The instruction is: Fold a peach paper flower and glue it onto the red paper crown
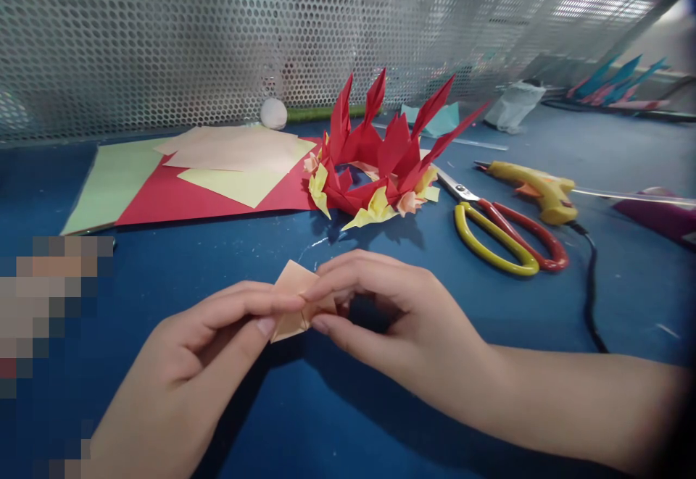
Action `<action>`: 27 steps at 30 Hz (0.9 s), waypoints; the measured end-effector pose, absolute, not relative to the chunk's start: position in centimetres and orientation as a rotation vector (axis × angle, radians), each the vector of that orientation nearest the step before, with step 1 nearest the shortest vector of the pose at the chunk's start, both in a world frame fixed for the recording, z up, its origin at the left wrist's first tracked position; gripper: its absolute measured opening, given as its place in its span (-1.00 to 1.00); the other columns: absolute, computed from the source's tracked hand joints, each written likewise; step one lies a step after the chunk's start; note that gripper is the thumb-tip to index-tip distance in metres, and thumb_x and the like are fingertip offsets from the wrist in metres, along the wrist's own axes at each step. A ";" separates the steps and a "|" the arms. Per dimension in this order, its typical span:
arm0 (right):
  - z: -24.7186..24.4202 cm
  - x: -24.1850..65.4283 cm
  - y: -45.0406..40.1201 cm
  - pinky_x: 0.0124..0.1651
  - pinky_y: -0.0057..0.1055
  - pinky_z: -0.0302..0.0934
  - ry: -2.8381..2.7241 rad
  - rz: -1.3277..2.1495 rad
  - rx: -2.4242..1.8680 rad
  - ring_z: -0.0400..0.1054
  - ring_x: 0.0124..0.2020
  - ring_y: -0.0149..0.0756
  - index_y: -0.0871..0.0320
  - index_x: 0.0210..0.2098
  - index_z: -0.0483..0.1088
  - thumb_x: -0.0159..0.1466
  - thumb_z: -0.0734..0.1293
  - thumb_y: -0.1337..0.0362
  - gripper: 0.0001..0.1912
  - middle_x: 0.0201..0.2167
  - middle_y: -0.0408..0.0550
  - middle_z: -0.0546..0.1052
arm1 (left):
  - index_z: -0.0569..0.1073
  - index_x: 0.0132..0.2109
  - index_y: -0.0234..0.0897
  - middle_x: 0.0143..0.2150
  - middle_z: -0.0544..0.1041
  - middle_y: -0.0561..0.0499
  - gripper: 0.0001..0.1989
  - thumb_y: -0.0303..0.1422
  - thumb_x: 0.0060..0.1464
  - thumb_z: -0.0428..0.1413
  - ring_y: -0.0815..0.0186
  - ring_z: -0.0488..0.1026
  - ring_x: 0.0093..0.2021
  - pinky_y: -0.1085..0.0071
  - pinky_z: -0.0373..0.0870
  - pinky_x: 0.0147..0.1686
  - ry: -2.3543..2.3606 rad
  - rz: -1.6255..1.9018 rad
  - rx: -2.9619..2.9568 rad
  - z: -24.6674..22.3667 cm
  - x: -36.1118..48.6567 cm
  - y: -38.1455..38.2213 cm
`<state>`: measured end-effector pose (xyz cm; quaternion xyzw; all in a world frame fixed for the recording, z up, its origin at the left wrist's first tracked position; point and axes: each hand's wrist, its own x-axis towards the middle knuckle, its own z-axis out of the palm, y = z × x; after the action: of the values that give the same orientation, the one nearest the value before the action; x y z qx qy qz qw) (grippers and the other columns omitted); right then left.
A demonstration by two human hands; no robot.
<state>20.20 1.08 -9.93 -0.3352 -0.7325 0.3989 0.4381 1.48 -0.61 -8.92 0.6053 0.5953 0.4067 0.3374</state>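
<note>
A small folded piece of peach origami paper (293, 282) is held just above the blue table by both hands. My left hand (204, 359) pinches its left side between thumb and fingers. On the other side, my right hand (394, 319) grips it with thumb and index finger, covering part of the right edge. Beyond the hands stands a ring of folded red paper (370, 146) with tall pointed spikes. Yellow and peach paper flowers (378, 207) sit around its base.
Peach, yellow, green and red paper sheets (228, 149) lie at the back left. Scissors (508, 236) with yellow and red handles and a yellow glue gun (536, 185) with a black cord lie right. A perforated metal panel (190, 37) stands behind. A blurred area covers the left edge.
</note>
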 end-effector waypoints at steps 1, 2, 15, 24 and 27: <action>-9.9 20.2 1.2 -0.19 -0.66 0.40 -1.828 0.960 -0.819 0.44 -0.34 -0.52 0.25 -0.19 0.58 0.25 0.41 0.55 -0.83 -0.22 -0.06 0.59 | 0.72 -0.27 -0.05 -0.39 0.76 -0.02 -0.72 -0.01 0.04 0.26 -0.01 0.71 -0.15 0.27 0.68 -0.17 1.549 1.062 1.558 -9.0 1.4 -0.7; -9.9 20.3 1.2 -0.17 -0.68 0.40 -1.845 0.922 -0.809 0.46 -0.31 -0.52 0.26 -0.20 0.58 0.24 0.43 0.56 -0.83 -0.20 -0.05 0.59 | 0.73 -0.26 -0.05 -0.36 0.77 -0.02 -0.73 -0.02 0.04 0.26 -0.02 0.71 -0.13 0.27 0.68 -0.15 1.544 1.062 1.532 -9.0 1.2 -0.8; -9.6 20.0 0.9 -0.04 -0.69 0.39 -1.914 0.769 -0.795 0.53 -0.08 -0.38 0.24 -0.37 0.54 0.22 0.48 0.47 -0.93 -0.45 -0.11 0.58 | 0.72 -0.35 0.28 -0.28 0.74 0.37 -0.69 -0.40 0.01 0.23 0.51 0.68 -0.19 0.87 0.44 -0.13 1.302 1.077 1.398 -9.0 0.8 -1.7; -9.6 20.1 0.5 -0.21 -0.55 0.43 -1.915 0.903 -0.721 0.47 -0.34 -0.41 0.19 -0.34 0.45 0.31 0.44 0.42 -0.89 -0.43 -0.13 0.54 | 0.71 -0.44 0.26 -0.39 0.76 0.37 -0.77 -0.35 -0.18 0.39 0.38 0.72 -0.33 0.71 0.59 -0.23 1.374 1.078 1.151 -8.7 1.3 -2.0; -9.4 19.9 0.2 -0.35 -0.57 0.40 -1.824 1.107 -0.772 0.45 -0.46 -0.46 0.12 -0.31 0.36 0.34 0.43 0.39 -0.84 -0.44 -0.20 0.54 | 0.71 -0.38 0.28 -0.41 0.75 0.39 -0.78 -0.29 -0.19 0.42 0.47 0.70 -0.37 0.82 0.53 -0.29 1.498 1.086 1.139 -8.3 1.7 -2.4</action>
<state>19.93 0.25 -9.43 -0.3084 -0.7287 0.4422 0.4224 1.69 -2.43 -8.26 0.4638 0.6101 0.4425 0.4657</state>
